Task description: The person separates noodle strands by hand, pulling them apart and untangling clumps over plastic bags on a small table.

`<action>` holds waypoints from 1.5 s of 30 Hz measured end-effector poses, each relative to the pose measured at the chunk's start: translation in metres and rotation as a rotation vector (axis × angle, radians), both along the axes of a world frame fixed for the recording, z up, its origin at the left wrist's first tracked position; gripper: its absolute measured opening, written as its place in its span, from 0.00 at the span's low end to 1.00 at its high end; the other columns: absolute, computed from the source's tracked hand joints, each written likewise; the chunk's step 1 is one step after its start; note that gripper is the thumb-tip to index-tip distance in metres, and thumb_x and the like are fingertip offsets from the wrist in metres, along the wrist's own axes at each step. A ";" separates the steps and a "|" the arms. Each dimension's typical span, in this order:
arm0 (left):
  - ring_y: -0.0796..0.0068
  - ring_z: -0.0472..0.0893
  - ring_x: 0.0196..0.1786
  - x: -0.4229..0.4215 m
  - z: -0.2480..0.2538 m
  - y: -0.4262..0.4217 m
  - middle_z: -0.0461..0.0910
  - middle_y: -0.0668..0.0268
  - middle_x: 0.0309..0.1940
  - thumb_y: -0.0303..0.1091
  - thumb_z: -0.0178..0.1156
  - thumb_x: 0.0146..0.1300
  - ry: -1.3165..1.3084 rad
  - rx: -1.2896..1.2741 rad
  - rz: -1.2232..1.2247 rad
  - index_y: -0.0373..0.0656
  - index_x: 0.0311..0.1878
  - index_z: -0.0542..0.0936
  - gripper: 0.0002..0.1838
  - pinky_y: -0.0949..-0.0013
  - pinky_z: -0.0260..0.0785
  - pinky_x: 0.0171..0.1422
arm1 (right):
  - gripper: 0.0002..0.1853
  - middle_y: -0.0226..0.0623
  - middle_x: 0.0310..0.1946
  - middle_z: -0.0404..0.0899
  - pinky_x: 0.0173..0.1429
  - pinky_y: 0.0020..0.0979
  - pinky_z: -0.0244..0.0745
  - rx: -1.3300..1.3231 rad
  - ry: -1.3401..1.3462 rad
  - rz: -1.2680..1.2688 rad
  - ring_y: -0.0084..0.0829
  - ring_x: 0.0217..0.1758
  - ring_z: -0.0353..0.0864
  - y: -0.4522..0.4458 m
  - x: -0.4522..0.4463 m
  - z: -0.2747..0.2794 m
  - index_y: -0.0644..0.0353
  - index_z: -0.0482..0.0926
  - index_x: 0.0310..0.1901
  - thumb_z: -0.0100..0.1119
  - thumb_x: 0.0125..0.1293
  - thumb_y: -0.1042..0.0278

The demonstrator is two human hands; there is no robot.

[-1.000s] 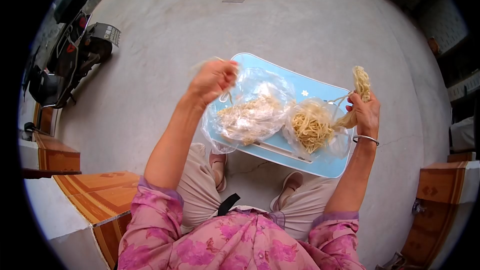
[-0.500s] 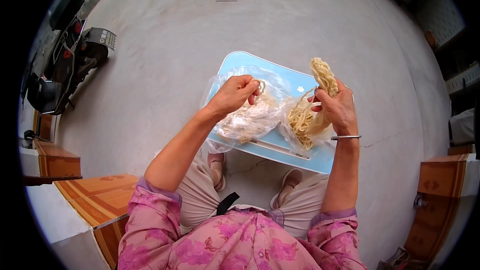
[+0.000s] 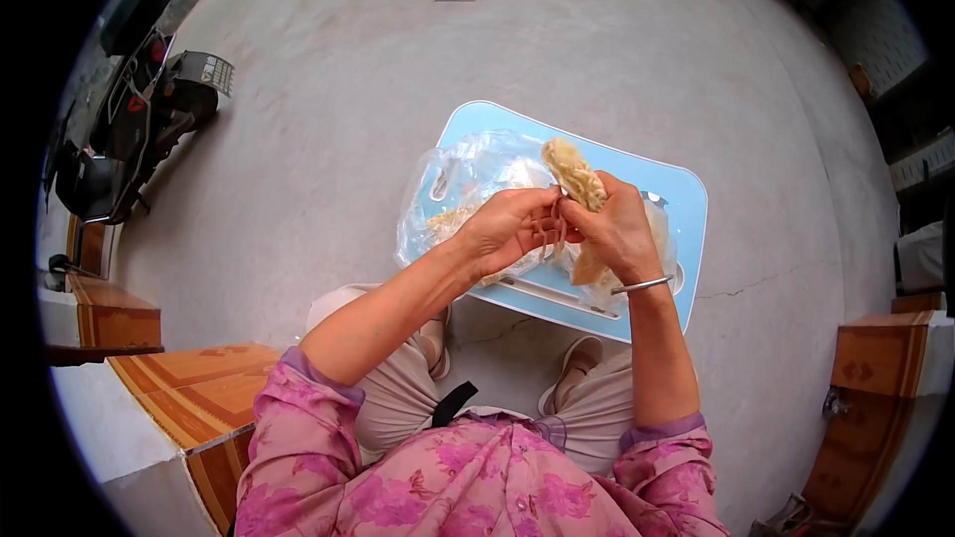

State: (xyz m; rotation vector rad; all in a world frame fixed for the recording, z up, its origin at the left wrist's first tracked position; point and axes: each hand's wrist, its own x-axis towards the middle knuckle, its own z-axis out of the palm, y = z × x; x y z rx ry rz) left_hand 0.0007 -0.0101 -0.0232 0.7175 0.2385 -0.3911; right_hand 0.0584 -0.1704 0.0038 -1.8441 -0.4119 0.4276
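My right hand (image 3: 619, 229) is closed around a thick, folded bundle of pale yellow noodles (image 3: 574, 171), whose upper end sticks out past the fingers. Against its thumb, my left hand (image 3: 512, 227) is closed in a pinch at the bundle's near side. The pinched part is mostly hidden by the fingers. Below the left hand, a clear plastic bag (image 3: 477, 151) with pale strands in it lies on a light blue tabletop (image 3: 686, 204). More noodles in a second bag are largely covered by my right hand and wrist.
The small blue table stands on a grey concrete floor (image 3: 328, 129) above my feet. A parked motorbike (image 3: 139, 129) is at the far left. Brown-tiled ledges (image 3: 194, 388) rise on both sides of me.
My hands have come together over the middle of the table. The right hand brought the noodle bundle left and tilted it; the left hand moved right and slightly down to meet it.
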 end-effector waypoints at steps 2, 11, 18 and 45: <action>0.69 0.80 0.45 -0.002 -0.001 0.000 0.78 0.62 0.43 0.36 0.49 0.72 -0.062 0.021 0.015 0.37 0.49 0.74 0.12 0.63 0.74 0.55 | 0.15 0.33 0.29 0.81 0.35 0.23 0.79 0.093 0.156 0.056 0.22 0.30 0.80 0.001 -0.005 0.009 0.70 0.77 0.42 0.58 0.61 0.66; 0.79 0.75 0.34 0.004 0.003 0.014 0.78 0.67 0.35 0.34 0.53 0.69 -0.063 0.030 0.166 0.39 0.45 0.74 0.08 0.72 0.69 0.41 | 0.20 0.31 0.39 0.78 0.48 0.26 0.78 0.319 0.375 -0.015 0.21 0.40 0.77 -0.003 -0.002 0.022 0.64 0.76 0.50 0.53 0.70 0.53; 0.91 0.62 0.22 -0.002 0.017 -0.003 0.79 0.72 0.31 0.38 0.66 0.61 -0.141 0.395 0.046 0.41 0.43 0.77 0.13 0.82 0.52 0.26 | 0.22 0.30 0.41 0.78 0.49 0.25 0.75 0.476 0.534 0.038 0.20 0.40 0.76 0.000 -0.001 0.010 0.64 0.75 0.53 0.50 0.72 0.51; 0.90 0.57 0.18 0.002 0.026 -0.009 0.68 0.77 0.18 0.31 0.63 0.60 -0.141 0.495 0.171 0.39 0.30 0.77 0.07 0.79 0.46 0.22 | 0.11 0.29 0.28 0.77 0.32 0.22 0.66 0.213 0.278 -0.036 0.18 0.29 0.72 -0.006 -0.004 0.022 0.69 0.78 0.40 0.56 0.59 0.70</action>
